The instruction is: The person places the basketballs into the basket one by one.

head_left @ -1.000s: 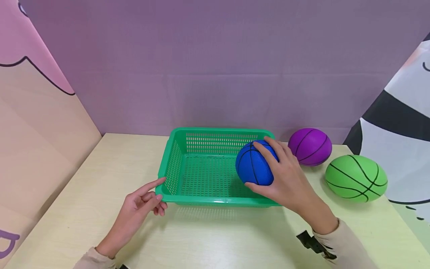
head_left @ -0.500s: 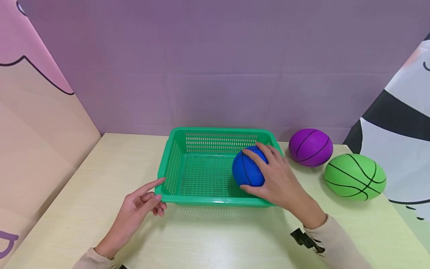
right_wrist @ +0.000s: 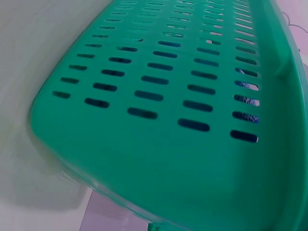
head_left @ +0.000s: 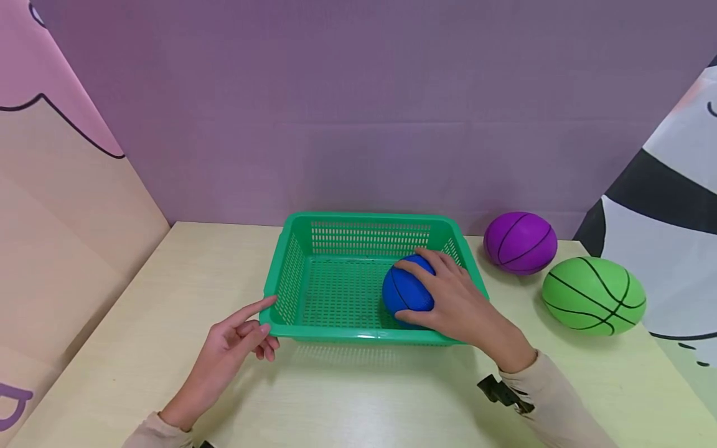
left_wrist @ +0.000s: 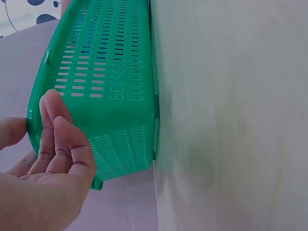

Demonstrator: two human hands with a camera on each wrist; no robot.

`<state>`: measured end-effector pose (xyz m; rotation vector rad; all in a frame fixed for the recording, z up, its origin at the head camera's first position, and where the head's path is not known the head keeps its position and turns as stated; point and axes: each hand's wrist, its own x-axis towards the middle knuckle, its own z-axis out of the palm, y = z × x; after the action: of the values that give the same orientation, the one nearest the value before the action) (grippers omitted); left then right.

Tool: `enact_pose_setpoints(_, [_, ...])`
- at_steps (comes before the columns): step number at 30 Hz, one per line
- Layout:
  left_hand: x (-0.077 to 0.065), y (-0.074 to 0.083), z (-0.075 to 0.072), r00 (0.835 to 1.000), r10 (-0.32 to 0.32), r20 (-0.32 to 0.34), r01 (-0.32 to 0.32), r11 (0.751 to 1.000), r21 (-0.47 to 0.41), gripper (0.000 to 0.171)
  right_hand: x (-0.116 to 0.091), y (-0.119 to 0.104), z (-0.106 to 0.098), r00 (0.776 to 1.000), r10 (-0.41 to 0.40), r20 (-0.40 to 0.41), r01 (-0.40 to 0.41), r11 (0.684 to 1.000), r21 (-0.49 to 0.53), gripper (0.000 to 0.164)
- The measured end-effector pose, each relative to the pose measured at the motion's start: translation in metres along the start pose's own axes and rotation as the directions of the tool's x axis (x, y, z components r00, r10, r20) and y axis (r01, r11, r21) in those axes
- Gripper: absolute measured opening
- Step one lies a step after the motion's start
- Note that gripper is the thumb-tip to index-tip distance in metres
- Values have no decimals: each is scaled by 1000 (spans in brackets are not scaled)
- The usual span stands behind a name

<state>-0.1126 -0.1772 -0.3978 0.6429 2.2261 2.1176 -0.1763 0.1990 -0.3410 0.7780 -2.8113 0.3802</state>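
Note:
My right hand (head_left: 456,302) grips a small blue basketball (head_left: 404,292) inside the green plastic basket (head_left: 322,334), low down in its right part. The fingers spread over the ball's top and right side, with the thumb at its near side. At the basket's front left corner, my left hand (head_left: 232,354) pinches the rim. In the left wrist view the thumb lies on one side of the rim and the curled fingers (left_wrist: 77,149) on the other. The right wrist view shows only the basket's slotted wall (right_wrist: 144,159), with blue behind some slots; the right hand is hidden there.
A purple ball (head_left: 520,242) and a larger light green ball (head_left: 594,295) rest on the pale wooden table (head_left: 347,398), right of the basket. A purple backdrop (head_left: 370,106) stands behind, with printed panels at both sides.
The right hand has carried the blue basketball down and slightly left, deeper into the basket. My left hand keeps its place at the corner.

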Motion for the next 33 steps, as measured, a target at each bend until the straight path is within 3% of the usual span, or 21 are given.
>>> enact_pose_setpoints(16, [0, -2, 0, 1000, 5, 4, -5, 1000, 11, 43, -11, -7, -12, 999, -35, -12, 34, 998, -58, 76])
enact_pose_setpoints(33, [0, 0, -1, 1000, 1, 0, -1, 1000, 24, 44, -30, 1, -42, 986, -27, -162, 11, 995, -97, 73])
